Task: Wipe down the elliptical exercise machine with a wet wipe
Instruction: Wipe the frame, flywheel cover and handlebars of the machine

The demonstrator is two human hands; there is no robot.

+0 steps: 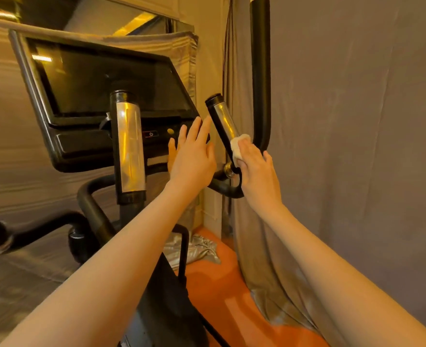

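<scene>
- Grey drapes (pixel 357 121) hang over the walls on both sides of a narrow corner, and an orange floor (pixel 222 291) shows between them, with a crumpled silvery sheet (pixel 197 249) lying on it near the corner.
- Far left, a dark curved bar (pixel 44 225) of the elliptical machine (pixel 161 296) sweeps low across the draped wall.
- Up and to the right sits the machine's console (pixel 81 144), its dark screen (pixel 106 81) tilted and reflecting warm ceiling light; a small red power button (pixel 151 134) and a yellowish round button (pixel 170 131) sit on the panel beneath the screen.
- In front of the console stands the left sensor grip (pixel 129 149), upright, its metal plate shiny between black end caps.
- The left hand (pixel 192 156) is raised just right of that grip, fingers straight and slightly spread, in front of the console's lower right edge; whether it touches the panel is unclear. It holds nothing.
- Next comes the right sensor grip (pixel 223 121), leaning to the left at the top, black-capped with a metal face.
- The right hand (pixel 255 169) has its fingers curled round the lower part of this grip, pressing a white wet wipe (pixel 238 146) against it; the wipe bulges out above the fingers.
- Just behind that hand, a tall black handlebar (pixel 260 71) rises past the top of the view, curving at its foot.
</scene>
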